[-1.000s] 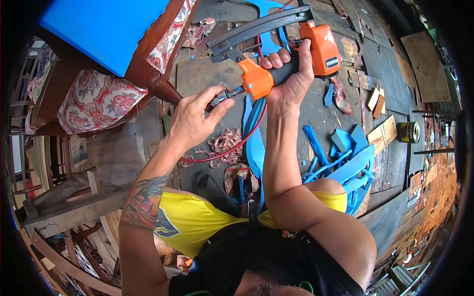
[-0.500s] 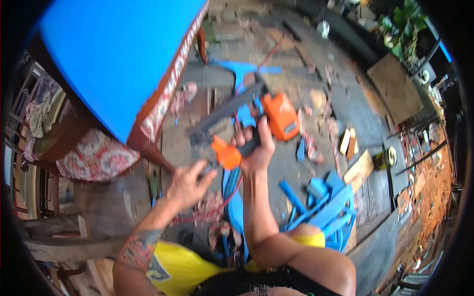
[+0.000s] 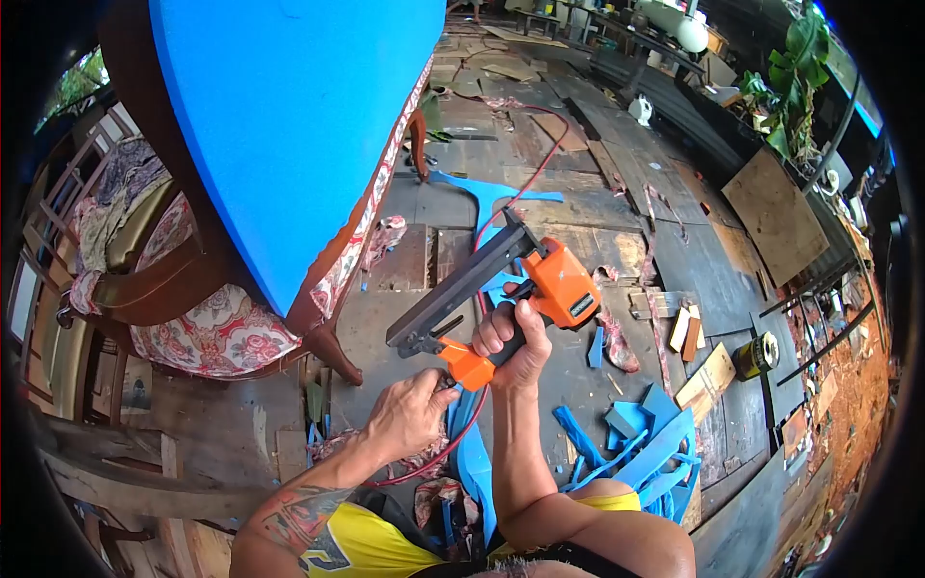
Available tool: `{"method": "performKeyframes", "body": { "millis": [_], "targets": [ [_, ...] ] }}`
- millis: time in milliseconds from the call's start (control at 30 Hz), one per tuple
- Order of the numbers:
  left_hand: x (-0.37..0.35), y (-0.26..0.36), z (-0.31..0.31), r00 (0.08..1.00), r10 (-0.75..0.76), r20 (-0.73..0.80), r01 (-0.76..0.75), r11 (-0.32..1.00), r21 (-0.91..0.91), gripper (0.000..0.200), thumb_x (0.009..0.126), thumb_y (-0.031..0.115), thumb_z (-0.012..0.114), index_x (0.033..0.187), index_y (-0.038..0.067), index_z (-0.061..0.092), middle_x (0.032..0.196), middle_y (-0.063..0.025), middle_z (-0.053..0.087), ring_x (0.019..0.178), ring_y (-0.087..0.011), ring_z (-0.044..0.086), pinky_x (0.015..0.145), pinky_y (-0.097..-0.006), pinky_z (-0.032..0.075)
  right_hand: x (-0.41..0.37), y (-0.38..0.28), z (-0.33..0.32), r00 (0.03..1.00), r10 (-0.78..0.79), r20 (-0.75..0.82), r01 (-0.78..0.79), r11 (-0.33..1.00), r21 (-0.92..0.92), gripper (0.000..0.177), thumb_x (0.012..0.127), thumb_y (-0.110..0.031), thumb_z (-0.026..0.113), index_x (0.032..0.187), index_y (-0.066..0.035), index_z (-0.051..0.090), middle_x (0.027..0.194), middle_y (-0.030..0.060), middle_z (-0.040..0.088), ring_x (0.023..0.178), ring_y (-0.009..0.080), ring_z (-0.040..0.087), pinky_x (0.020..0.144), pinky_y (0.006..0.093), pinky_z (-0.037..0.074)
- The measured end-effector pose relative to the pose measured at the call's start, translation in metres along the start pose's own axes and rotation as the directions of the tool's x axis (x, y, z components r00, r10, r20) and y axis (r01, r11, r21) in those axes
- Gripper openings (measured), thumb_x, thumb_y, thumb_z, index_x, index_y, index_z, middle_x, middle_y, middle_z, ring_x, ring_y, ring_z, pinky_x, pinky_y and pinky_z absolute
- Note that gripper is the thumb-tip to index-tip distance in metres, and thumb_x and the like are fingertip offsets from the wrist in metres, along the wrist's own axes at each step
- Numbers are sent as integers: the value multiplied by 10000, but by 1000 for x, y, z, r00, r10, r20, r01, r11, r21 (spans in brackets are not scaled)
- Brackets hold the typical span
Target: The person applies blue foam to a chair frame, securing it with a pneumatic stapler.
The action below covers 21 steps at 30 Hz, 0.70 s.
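My right hand [image 3: 518,345] is wrapped around the black grip of an orange and black nail gun [image 3: 567,281], its long dark magazine [image 3: 458,294] slanting down to the left. Against the orange end of the handle are the fingers of my left hand [image 3: 412,412], pinched together; whatever lies between them is hidden. A red air hose [image 3: 461,435] curves below and behind the gun. To the left stands a wooden armchair [image 3: 159,289] with floral upholstery and a large blue foam panel [image 3: 308,125] over its back.
Blue foam offcuts [image 3: 636,453] are heaped on the floor at the right, near an open tin [image 3: 755,356] and small wood pieces [image 3: 686,332]. A plywood sheet [image 3: 776,207] leans further back. Patchwork boards [image 3: 540,222] and fabric scraps cover the floor. Wooden beams [image 3: 145,496] lie lower left.
My left hand has moved right and closed against the handle's end. The nail gun sits slightly lower and further right in view, still in my right hand. The camera has tilted up a little.
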State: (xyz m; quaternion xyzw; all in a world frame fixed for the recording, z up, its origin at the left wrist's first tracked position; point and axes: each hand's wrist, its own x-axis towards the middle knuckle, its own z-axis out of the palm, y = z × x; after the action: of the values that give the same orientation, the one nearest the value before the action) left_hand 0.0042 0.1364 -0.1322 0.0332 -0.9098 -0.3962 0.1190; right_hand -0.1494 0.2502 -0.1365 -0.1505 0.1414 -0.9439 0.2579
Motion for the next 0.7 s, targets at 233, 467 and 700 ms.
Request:
{"method": "performKeyframes", "body": {
  "millis": [233,467,700],
  "targets": [
    [2,3,-12,987,89,-132,-84,995,45,197,997,131,590,1112,-22,545,805,-242,628,802,-486,629,670,-526,472,-1,7,21,997,-66,-46,64,997,-53,379,975,-257,613,1297,-62,563,666,9,446,556,164,506,550,360,471],
    [2,-12,-4,994,-82,66,72,988,136,303,1036,309,528,1055,15,456,969,-285,631,930,-530,604,735,-574,462,7,12,-13,987,51,-150,-60,996,-59,291,995,-372,619,950,-93,551,662,10,475,581,184,521,566,361,475],
    [-20,-40,-13,1000,8,20,-17,870,492,398,959,273,670,1267,22,655,1268,-200,663,1115,-376,668,950,-448,541,14,52,-153,849,96,-519,-116,993,-7,352,930,-414,742,1055,-93,669,666,-61,426,558,76,426,511,262,384]
  ]
}}
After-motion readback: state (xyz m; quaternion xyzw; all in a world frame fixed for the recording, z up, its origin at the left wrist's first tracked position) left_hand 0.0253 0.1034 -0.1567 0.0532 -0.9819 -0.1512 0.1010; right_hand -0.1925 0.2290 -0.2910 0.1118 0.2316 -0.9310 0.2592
